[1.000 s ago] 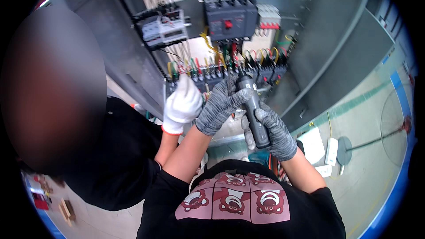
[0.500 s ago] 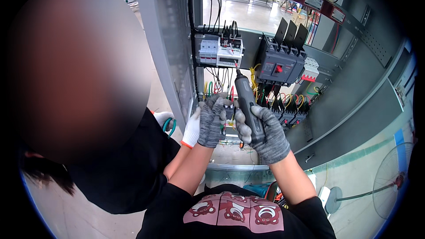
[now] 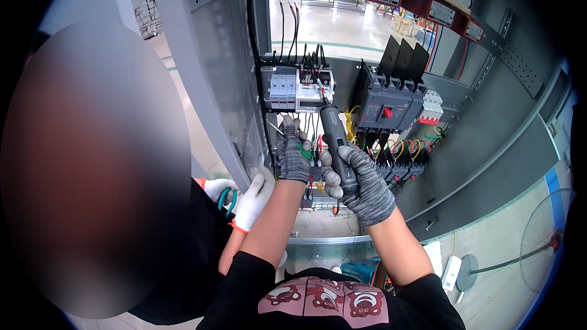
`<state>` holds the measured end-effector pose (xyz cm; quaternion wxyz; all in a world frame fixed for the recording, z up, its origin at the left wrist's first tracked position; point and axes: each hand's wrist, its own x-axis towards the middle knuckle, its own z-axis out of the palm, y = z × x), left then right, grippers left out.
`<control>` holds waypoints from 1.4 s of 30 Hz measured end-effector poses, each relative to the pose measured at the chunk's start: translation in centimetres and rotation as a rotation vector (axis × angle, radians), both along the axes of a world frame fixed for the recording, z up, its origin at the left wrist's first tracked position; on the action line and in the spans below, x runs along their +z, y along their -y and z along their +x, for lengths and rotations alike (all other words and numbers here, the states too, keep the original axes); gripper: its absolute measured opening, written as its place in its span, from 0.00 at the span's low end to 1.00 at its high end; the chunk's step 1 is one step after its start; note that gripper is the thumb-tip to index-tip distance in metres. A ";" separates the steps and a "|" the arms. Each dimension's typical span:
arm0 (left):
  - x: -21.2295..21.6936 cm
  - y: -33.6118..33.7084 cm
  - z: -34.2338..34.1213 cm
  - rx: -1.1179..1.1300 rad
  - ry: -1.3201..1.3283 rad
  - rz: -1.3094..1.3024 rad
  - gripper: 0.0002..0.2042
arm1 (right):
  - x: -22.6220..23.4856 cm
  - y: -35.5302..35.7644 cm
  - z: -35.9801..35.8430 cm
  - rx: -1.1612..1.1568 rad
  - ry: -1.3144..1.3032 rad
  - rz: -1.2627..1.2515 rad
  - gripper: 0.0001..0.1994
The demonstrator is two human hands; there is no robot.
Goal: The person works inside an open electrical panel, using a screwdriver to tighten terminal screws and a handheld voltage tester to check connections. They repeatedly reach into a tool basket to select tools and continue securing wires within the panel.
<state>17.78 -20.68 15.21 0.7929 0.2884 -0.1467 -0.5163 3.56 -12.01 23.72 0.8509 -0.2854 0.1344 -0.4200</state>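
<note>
My right hand (image 3: 361,180), in a grey knit glove, grips a dark pen-shaped electric screwdriver (image 3: 335,140) pointing up, its tip at the white breaker block (image 3: 296,88) in an open grey electrical cabinet (image 3: 214,73). My left hand (image 3: 293,153), also gloved in grey, is raised against the wires below that block, fingers curled at a green wire. A black moulded breaker (image 3: 385,107) sits to the right, above a row of terminals with coloured wires (image 3: 403,153).
A co-worker stands close at my left, dressed in black; their white-gloved hands (image 3: 254,198) hold green-handled pliers (image 3: 226,198) near the cabinet's lower left. A standing fan (image 3: 538,244) and a white power strip (image 3: 451,272) lie on the floor at right.
The view has tilted up the cabinet. Both my hands rose with the screwdriver from the lower terminal row toward the white breaker block; the co-worker's gloved hand dropped lower left.
</note>
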 end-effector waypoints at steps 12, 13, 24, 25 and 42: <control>-1.2 4.7 0.8 -0.138 -0.132 -0.014 0.25 | -0.3 0.9 0.3 -0.035 0.007 0.013 0.16; -1.4 4.5 0.8 -0.133 -0.116 -0.012 0.25 | -0.2 0.7 0.4 -0.042 0.003 0.002 0.16; -0.8 4.4 0.9 -0.128 -0.067 0.125 0.23 | 0.9 0.5 0.9 -0.085 -0.084 0.025 0.15; -1.2 4.4 1.4 -0.135 -0.079 0.172 0.23 | 1.2 0.5 1.2 -0.081 -0.103 0.017 0.16; 16.5 4.5 6.9 0.377 1.915 -0.002 0.17 | 2.7 0.3 2.1 -0.072 -0.012 0.094 0.06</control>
